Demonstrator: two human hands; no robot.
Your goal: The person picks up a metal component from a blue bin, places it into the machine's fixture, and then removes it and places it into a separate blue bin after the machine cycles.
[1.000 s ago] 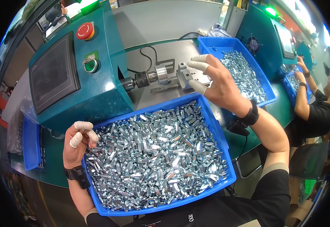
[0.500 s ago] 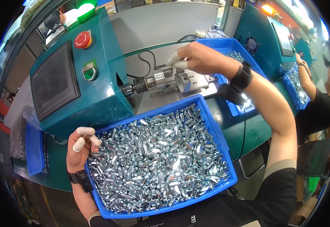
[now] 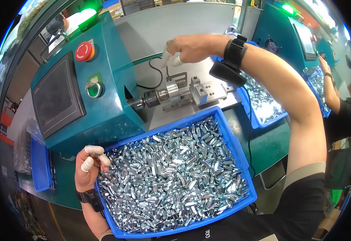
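A blue tray (image 3: 252,197) heaped with small shiny hexagonal metal pieces (image 3: 175,172) lies before me. My left hand (image 3: 88,168), with pale finger covers, rests at its left rim. Its fingers are curled, and whatever they may hold is hidden. Over the far side of the machine's metal fixture (image 3: 207,93), my right hand (image 3: 191,49) hangs with covered thumb and forefinger apart and nothing visible between them. Left of the fixture a chuck (image 3: 155,97) sticks out from the green machine (image 3: 103,124), with a silvery round part (image 3: 172,89) in line with it.
The machine carries a dark screen (image 3: 59,92), a red stop button (image 3: 84,51) and a round switch (image 3: 94,89). Another blue tray (image 3: 257,123) of metal pieces stands to the right. A black cable (image 3: 250,140) runs down from my right wrist. A co-worker (image 3: 342,108) sits beyond.
My right hand has moved left and toward the far side of the fixture. The lamp on the right-hand machine went from orange to green. My left hand stays curled by the tray.
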